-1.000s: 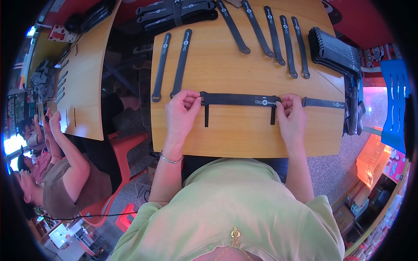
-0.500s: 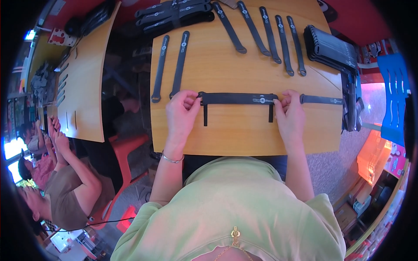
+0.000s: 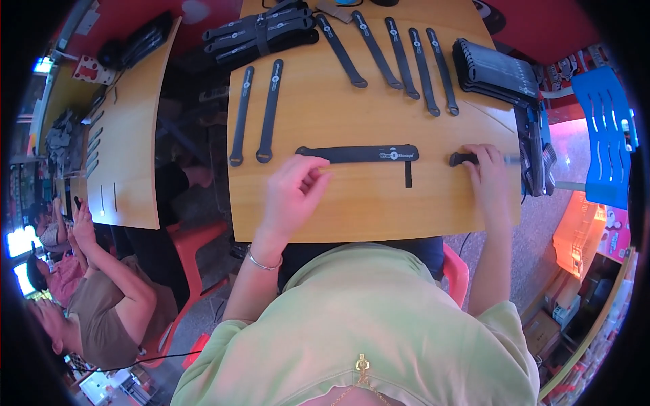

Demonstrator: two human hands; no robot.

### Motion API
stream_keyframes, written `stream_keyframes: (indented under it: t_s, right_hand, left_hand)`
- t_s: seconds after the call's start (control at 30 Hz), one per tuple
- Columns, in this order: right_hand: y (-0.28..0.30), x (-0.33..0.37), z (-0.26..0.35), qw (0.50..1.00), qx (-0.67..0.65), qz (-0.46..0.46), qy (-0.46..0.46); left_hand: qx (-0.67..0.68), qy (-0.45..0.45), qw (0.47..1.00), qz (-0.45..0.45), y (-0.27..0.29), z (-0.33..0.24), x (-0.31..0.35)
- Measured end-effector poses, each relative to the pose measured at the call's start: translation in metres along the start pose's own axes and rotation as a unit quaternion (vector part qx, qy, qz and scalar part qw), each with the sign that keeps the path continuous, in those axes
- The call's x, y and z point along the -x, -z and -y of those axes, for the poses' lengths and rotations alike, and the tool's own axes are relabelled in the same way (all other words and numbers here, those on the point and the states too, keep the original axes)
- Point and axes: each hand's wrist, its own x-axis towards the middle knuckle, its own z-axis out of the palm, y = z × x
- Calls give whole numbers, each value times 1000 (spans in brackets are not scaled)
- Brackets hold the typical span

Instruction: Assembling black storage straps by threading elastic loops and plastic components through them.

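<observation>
A black hook-and-loop strap (image 3: pixel 359 155) with pale printing lies crosswise on the wooden table in front of me. At its left end is my left hand (image 3: pixel 292 193), fingers curled in and thumb against them; anything between them is hidden. Below the strap's right end a short black strip (image 3: pixel 408 174) points toward me. Near the table's right edge my right hand (image 3: pixel 489 174) closes over a second black strap (image 3: pixel 463 159), whose rounded end sticks out left of the fingers. Its other end is blurred.
Two straps (image 3: pixel 270 111) lie at the table's left, and several more (image 3: pixel 399 57) fan out along the back. A bundled stack of straps (image 3: pixel 261 34) sits back left, another stack (image 3: pixel 497 71) back right. A co-worker (image 3: pixel 115 291) sits at the left table (image 3: pixel 139 135).
My right hand has left the middle strap's right end, moved right and taken hold of the strap at the edge. My left hand now lies lower, over the left short strip. The view has shifted slightly.
</observation>
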Motion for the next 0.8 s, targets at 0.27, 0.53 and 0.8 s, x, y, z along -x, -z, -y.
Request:
stream_keyframes:
  t_s: [0.27,0.53,0.8]
  right_hand:
    - [-4,18,39,996,-87,23,-14]
    - [-9,8,98,976,-168,94,101]
    - [-2,3,83,938,-248,239,22]
  left_hand:
    - [144,-13,983,111,-51,-44,9]
    - [84,-114,984,106,-45,-25,8]
    - [263,142,954,10,3,7,16]
